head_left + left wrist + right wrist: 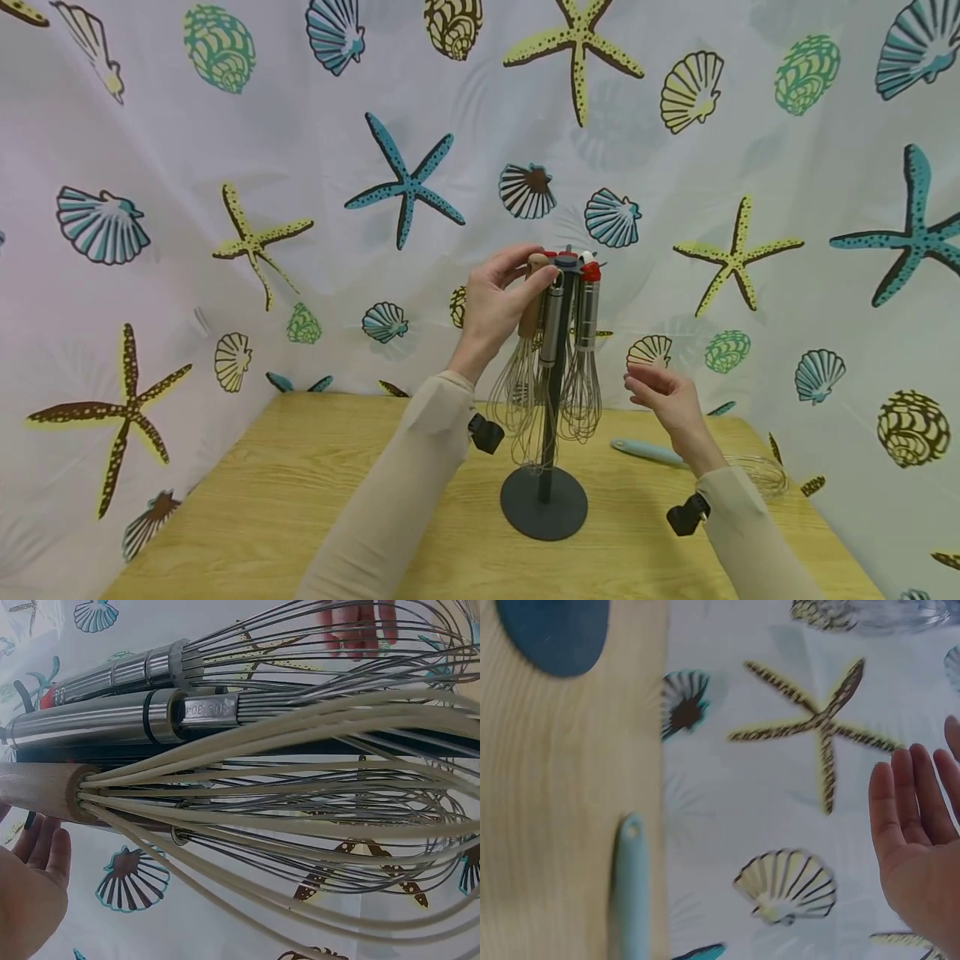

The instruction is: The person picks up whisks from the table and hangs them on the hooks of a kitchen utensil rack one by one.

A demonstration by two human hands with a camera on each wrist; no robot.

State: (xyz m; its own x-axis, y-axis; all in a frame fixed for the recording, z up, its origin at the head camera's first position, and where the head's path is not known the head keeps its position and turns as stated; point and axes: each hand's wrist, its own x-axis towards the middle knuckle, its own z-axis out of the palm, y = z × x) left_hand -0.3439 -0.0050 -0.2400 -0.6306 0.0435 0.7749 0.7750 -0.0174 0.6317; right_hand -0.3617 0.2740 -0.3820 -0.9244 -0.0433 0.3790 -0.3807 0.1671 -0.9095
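My left hand (491,300) grips the top of a wooden-handled whisk (529,312) at the upper end of a black stand (557,400). In the left wrist view, this whisk's pale wires (300,817) spread across the front, and fingers (46,847) show behind its handle. Beside it hang a steel-handled whisk (552,321) and a whisk with a red-tipped handle (589,308); more wires overlap behind. To the right of the stand, my right hand (667,404) is raised with relaxed fingers and holds nothing.
A whisk with a light blue handle (647,451) lies on the wooden table (360,500), partly hidden behind the right forearm. The stand's round base (543,521) rests on the tabletop. A patterned curtain (450,83) rises behind and at both sides.
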